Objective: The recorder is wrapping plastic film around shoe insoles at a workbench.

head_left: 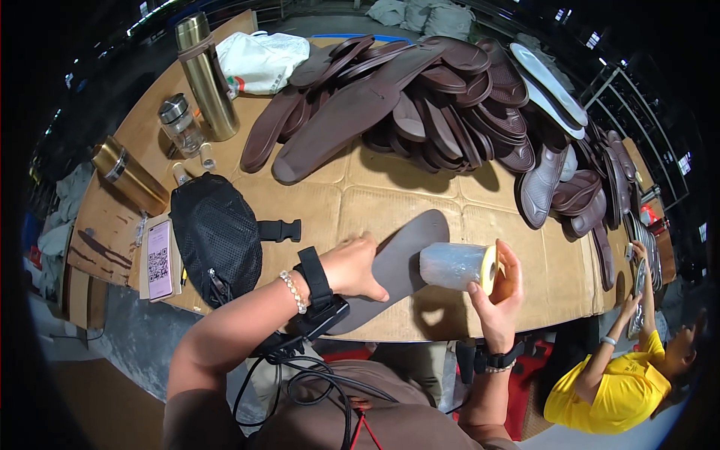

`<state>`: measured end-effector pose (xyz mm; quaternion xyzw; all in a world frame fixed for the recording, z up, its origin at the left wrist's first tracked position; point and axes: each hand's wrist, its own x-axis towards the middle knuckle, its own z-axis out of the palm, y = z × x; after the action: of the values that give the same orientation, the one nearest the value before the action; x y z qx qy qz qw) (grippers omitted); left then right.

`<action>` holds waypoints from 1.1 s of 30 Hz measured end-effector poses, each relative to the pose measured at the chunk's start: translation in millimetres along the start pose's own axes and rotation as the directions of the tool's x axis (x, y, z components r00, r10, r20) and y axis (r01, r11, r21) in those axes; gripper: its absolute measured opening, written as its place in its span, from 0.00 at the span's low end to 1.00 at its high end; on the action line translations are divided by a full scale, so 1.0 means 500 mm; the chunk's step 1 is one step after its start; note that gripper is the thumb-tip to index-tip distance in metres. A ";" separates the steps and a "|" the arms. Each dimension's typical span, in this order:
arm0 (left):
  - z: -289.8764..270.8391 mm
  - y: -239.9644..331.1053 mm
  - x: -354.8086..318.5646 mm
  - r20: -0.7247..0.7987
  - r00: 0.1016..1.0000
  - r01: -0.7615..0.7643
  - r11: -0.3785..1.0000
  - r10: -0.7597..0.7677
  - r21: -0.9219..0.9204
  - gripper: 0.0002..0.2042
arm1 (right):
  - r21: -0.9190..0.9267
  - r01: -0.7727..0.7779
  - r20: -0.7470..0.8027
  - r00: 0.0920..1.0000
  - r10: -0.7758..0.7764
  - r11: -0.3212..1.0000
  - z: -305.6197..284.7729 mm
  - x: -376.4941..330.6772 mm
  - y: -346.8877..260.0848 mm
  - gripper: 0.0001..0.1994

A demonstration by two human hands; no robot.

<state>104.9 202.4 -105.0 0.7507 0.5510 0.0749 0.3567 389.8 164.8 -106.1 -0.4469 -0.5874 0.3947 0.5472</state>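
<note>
A dark brown shoe sole (409, 251) lies flat on the cardboard-covered table (315, 206) in front of me. My left hand (352, 266) presses down on its near end, fingers curled over the edge. My right hand (499, 292) holds a roll of clear plastic film (457, 266) on a yellow core, raised just right of the sole. A black strap with a device is on my left wrist, with cables running down to my lap.
A large heap of brown soles (442, 97) fills the far side of the table. At left lie a black pouch (217, 236), a phone (159, 259), two gold flasks (206, 75) and a glass jar (180, 124). A person in yellow (611, 386) sits low at right.
</note>
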 end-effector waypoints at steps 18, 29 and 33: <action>0.008 0.025 -0.021 -0.201 0.909 -0.313 0.917 0.364 0.246 0.25 | -0.067 0.094 -0.016 0.995 -0.095 0.993 -0.031 -0.051 -0.061 0.47; 0.026 0.045 -0.045 -0.138 0.952 -0.219 0.922 0.274 0.319 0.36 | 0.384 -0.282 0.214 0.953 0.213 0.879 -0.003 -0.041 -0.003 0.47; 0.006 0.061 -0.031 -0.143 0.932 -0.341 0.939 0.333 -0.039 0.31 | 0.453 -0.338 0.251 0.936 0.246 0.825 0.008 -0.040 0.009 0.45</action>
<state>124.4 183.0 -84.0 0.8156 0.4341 0.2027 0.3243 386.4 147.0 -116.9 -0.3406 -0.4400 0.6486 0.5193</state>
